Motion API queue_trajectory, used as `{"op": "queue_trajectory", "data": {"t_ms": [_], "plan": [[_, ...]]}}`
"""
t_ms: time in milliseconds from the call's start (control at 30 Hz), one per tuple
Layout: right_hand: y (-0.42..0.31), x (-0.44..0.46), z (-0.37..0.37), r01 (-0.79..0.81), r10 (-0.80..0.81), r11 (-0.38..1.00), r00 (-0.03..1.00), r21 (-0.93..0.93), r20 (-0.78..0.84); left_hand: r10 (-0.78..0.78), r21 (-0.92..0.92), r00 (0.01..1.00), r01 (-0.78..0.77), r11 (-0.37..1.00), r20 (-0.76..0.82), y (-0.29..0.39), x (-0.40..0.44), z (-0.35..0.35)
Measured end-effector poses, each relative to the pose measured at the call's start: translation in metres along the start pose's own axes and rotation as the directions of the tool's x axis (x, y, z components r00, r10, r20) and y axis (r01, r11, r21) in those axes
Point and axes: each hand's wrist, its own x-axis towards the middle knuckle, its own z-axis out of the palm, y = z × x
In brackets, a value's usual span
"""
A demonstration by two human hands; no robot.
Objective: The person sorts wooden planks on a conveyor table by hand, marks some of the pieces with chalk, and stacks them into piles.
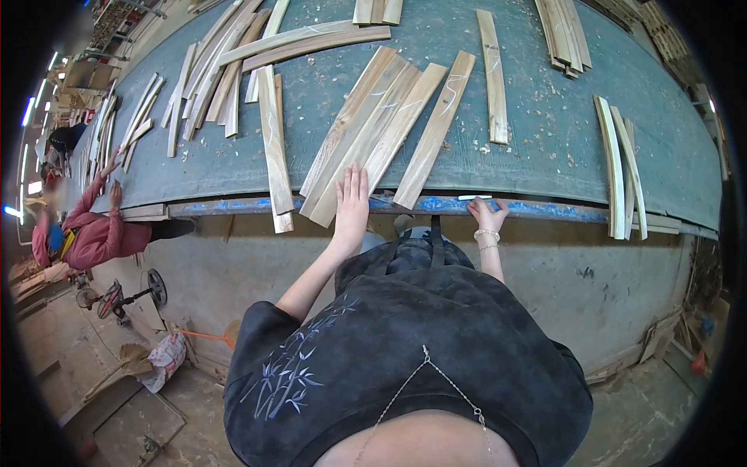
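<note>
My left hand [352,204] lies flat, fingers stretched out together, on the near end of a group of wooden slats [369,132]. White chalk-like lines run across these slats, and their near ends overhang the bench edge. At the bench's blue edge, my right hand [488,214] has its fingers bent around a short white stick of chalk [475,197]. A single slat [436,128] with a wavy white line lies between my two hands, apart from the group.
The green bench [537,163] carries wood shavings and more slats: one upright slat [492,78], a right-hand bundle [618,167], a far stack [562,35] and a left pile [226,70]. A person in a red top [101,237] works at the left. A fan [156,288] stands behind.
</note>
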Motion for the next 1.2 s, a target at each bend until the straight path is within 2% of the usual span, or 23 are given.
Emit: {"op": "queue_trajectory", "data": {"t_ms": [33, 67, 100, 133, 167, 200, 233, 267, 300, 333, 367, 467, 533, 600, 633, 667, 733, 767, 833, 867, 1000, 1133, 1200], "plan": [[-0.004, -0.005, 0.001, 0.025, -0.026, 0.996, 1.000, -0.084, -0.017, 0.042, -0.375, 0.999, -0.052, 0.926, -0.033, -0.007, 0.000, 0.002], [-0.007, -0.009, 0.002, 0.050, -0.055, 0.984, 0.998, -0.170, -0.030, 0.067, -0.694, 0.995, -0.103, 0.713, -0.079, -0.011, 0.000, 0.004], [-0.007, -0.011, 0.003, 0.083, -0.109, 0.958, 0.991, -0.276, -0.080, 0.090, -0.894, 0.986, 0.085, 0.440, 0.138, -0.019, 0.004, -0.023], [-0.009, -0.016, 0.003, 0.084, -0.110, 0.958, 0.991, -0.276, -0.080, 0.089, -0.894, 0.986, 0.085, 0.440, 0.138, -0.023, 0.008, -0.044], [-0.015, -0.022, 0.004, 0.299, -0.356, 0.797, 0.934, -0.525, -0.009, 0.216, -0.930, 0.923, 0.348, -0.122, 0.317, -0.028, 0.014, -0.060], [-0.021, -0.029, 0.009, 0.465, -0.553, 0.530, 0.823, -0.710, 0.127, 0.414, -0.584, 0.831, 0.556, -0.591, 0.372, -0.032, 0.017, -0.072], [-0.029, -0.039, 0.020, 0.468, -0.552, 0.531, 0.823, -0.707, 0.130, 0.414, -0.485, 0.825, 0.562, -0.670, 0.384, -0.032, 0.018, -0.079], [-0.037, -0.050, 0.033, 0.502, -0.520, 0.591, 0.835, -0.632, 0.178, 0.411, -0.488, 0.827, 0.560, -0.670, 0.384, -0.032, 0.019, -0.075], [-0.045, -0.060, 0.047, 0.528, -0.492, 0.646, 0.840, -0.551, 0.228, 0.434, -0.364, 0.810, 0.571, -0.736, 0.393, -0.030, 0.021, -0.067], [-0.050, -0.068, 0.061, 0.562, -0.478, 0.615, 0.824, -0.554, 0.305, 0.459, -0.235, 0.795, 0.571, -0.787, 0.396, -0.027, 0.024, -0.060], [-0.049, -0.070, 0.074, 0.543, -0.410, 0.630, 0.840, -0.555, 0.356, 0.452, -0.250, 0.781, 0.585, -0.771, 0.430, -0.022, 0.025, -0.056], [-0.032, -0.071, 0.113, 0.695, -0.483, 0.263, 0.695, -0.669, 0.533, 0.388, -0.391, 0.797, 0.576, -0.718, 0.463, -0.015, 0.024, -0.055], [-0.032, -0.084, 0.139, 0.630, -0.428, 0.107, 0.727, -0.769, 0.537, 0.185, -0.791, 0.868, 0.496, -0.358, 0.461, -0.005, 0.024, -0.060], [-0.025, -0.080, 0.150, 0.617, -0.384, 0.109, 0.749, -0.779, 0.539, 0.028, -0.916, 0.918, 0.396, -0.069, 0.395, 0.006, 0.022, -0.061], [-0.019, -0.078, 0.154, 0.592, -0.344, 0.114, 0.777, -0.798, 0.527, 0.019, -0.915, 0.917, 0.398, -0.072, 0.397, 0.010, 0.024, -0.063], [-0.014, -0.073, 0.153, 0.597, -0.342, 0.114, 0.774, -0.794, 0.533, -0.082, -0.940, 0.947, 0.319, 0.119, 0.311, 0.013, 0.028, -0.065], [-0.012, -0.060, 0.141, 0.641, -0.398, 0.338, 0.761, -0.689, 0.512, -0.211, -0.846, 0.974, 0.182, 0.501, 0.084, 0.021, 0.040, -0.069], [-0.015, -0.055, 0.132, 0.608, -0.358, 0.419, 0.793, -0.674, 0.493, -0.213, -0.846, 0.973, 0.184, 0.500, 0.086, 0.029, 0.050, -0.064], [-0.029, -0.049, 0.114, 0.583, -0.401, 0.456, 0.809, -0.673, 0.429, -0.169, -0.735, 0.978, 0.026, 0.677, -0.121, 0.042, 0.072, -0.044], [-0.033, -0.039, 0.101, 0.586, -0.421, 0.495, 0.808, -0.642, 0.413, -0.167, -0.737, 0.978, 0.023, 0.675, -0.123, 0.046, 0.076, -0.035], [-0.068, -0.037, 0.073, 0.561, -0.381, 0.406, 0.822, -0.722, 0.424, -0.079, -0.724, 0.992, -0.014, 0.690, -0.094, 0.053, 0.081, -0.030], [-0.066, -0.036, 0.063, 0.575, -0.373, 0.337, 0.809, -0.746, 0.455, -0.156, -0.633, 0.981, 0.047, 0.773, -0.117, 0.024, 0.052, -0.036], [-0.059, -0.033, 0.061, 0.616, -0.444, 0.250, 0.758, -0.747, 0.477, -0.206, -0.615, 0.977, 0.133, 0.777, -0.048, 0.002, 0.024, -0.036]]}}
